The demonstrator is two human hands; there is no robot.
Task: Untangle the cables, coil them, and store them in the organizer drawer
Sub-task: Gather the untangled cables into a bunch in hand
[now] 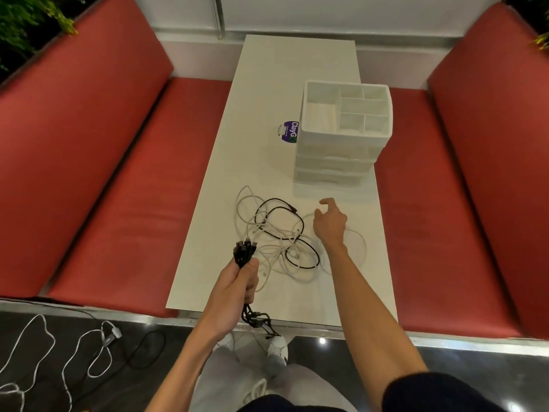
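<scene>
A tangle of white and black cables (282, 236) lies on the white table (267, 99), near its front half. My left hand (237, 286) grips a folded bundle of black cable (244, 252); its ends stick up above my fist and loops hang below it. My right hand (329, 221) hovers over the right side of the tangle with fingers loosely spread, holding nothing. The white organizer (341, 144) stands behind the cables; its front drawers look closed and its top compartments are open.
A purple ClayGo sign (289, 131) sits left of the organizer. Red benches (118, 203) flank the table on both sides. More white and black cables (89, 349) lie on the dark floor at lower left.
</scene>
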